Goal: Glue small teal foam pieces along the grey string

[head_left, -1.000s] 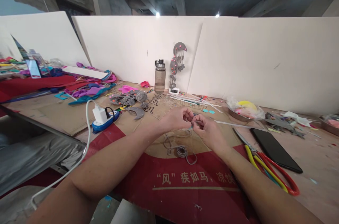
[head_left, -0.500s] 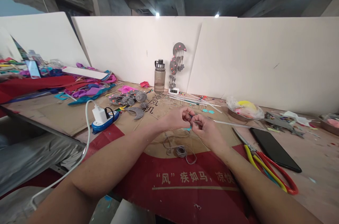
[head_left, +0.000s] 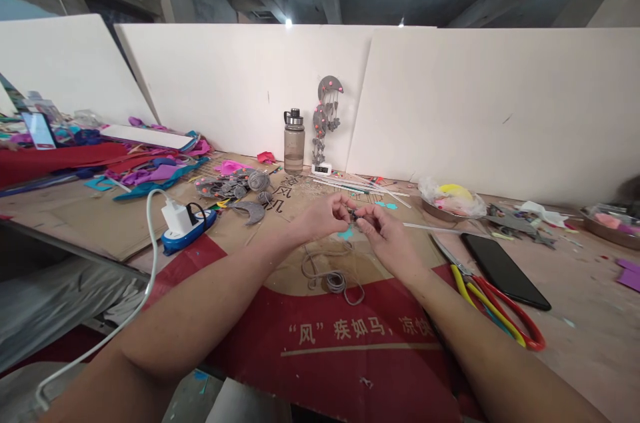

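My left hand (head_left: 325, 217) and my right hand (head_left: 389, 239) meet over the cardboard, fingertips pinched together. Between them is a small dark grey piece (head_left: 353, 215), mostly hidden by the fingers; its kind is too small to make out. Below the hands a grey yarn (head_left: 336, 281) lies in loose loops and a small coil on the cardboard sheet (head_left: 350, 369). A turquoise scrap (head_left: 345, 234) lies just under the fingers. To the right of my right forearm are scissors (head_left: 480, 296) with red and yellow handles.
A black phone (head_left: 505, 271) lies beside the scissors. At the left stands a blue power strip (head_left: 190, 234) with a white charger and cable. Behind are a grey felt crescent (head_left: 249, 211), yarn balls (head_left: 259, 180), a water bottle (head_left: 294, 143) and a grey hanging ornament (head_left: 327, 116).
The view has turned slightly, so the scene sits a little further left. My fingertips have drawn slightly apart, and the dark piece between them shows more.
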`<state>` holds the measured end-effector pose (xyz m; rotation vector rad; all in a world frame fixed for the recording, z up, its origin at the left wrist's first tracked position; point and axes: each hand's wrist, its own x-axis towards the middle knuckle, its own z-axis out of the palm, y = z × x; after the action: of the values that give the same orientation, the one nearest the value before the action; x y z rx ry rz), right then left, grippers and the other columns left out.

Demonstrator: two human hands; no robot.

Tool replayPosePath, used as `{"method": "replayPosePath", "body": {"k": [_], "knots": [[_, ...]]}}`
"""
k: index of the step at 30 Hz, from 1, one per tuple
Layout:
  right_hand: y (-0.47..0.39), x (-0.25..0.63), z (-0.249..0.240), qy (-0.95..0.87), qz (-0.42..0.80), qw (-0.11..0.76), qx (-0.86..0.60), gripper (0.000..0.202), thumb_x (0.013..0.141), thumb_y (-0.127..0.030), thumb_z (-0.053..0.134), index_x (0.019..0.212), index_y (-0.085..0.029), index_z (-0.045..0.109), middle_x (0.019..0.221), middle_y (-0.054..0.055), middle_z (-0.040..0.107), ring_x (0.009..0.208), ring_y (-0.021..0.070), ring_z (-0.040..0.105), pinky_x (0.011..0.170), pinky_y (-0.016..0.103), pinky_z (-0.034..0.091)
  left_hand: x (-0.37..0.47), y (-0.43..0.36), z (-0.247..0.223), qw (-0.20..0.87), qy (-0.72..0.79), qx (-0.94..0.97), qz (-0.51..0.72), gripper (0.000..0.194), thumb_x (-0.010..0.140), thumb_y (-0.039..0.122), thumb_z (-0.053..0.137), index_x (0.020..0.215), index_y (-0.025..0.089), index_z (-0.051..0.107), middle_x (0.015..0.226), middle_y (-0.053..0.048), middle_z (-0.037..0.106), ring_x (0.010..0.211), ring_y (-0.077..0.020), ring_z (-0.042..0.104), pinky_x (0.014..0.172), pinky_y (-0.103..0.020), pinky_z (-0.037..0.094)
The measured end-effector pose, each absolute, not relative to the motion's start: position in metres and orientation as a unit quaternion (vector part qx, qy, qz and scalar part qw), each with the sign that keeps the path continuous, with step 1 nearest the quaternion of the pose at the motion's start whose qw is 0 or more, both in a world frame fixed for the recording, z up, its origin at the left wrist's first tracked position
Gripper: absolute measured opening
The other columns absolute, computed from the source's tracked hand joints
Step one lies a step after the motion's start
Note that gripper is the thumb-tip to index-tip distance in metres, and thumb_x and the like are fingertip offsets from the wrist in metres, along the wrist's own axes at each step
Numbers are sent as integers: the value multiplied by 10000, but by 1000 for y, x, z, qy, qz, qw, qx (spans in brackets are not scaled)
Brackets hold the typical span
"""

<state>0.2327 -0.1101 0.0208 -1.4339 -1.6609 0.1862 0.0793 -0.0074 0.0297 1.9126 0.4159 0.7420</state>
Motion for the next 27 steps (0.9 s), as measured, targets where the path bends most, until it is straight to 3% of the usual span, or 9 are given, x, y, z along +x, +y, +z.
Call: {"method": "replayPosePath", "body": {"k": [4, 11, 27], "knots": [[-110, 233, 19, -661, 68, 458, -590, 144, 854, -312, 533, 918, -194, 586, 673, -34, 437, 624, 136, 424, 604, 260, 355, 79, -7, 29, 502, 174, 788, 310, 347, 614, 135, 634, 947, 174, 545, 647, 57, 605, 579, -86, 528, 611, -235, 401], [-107, 230, 11, -648, 58, 463, -601, 106, 843, -278, 533, 818, -191, 589, 673, -23, 487, 618, 128, 430, 600, 260, 340, 80, -8, 26, 497, 191, 772, 348, 365, 638, 148, 649, 989, 161, 547, 695, 32, 614, 611, -96, 550, 612, -240, 420], [-110, 225, 13, -631, 70, 487, -600, 138, 868, -321, 505, 822, -200, 553, 695, -16, 531, 627, 133, 459, 608, 261, 366, 81, -9, 26, 429, 212, 771, 420, 373, 658, 123, 632, 1018, 164, 542, 720, 33, 606, 655, -100, 561, 637, -233, 429]]}}
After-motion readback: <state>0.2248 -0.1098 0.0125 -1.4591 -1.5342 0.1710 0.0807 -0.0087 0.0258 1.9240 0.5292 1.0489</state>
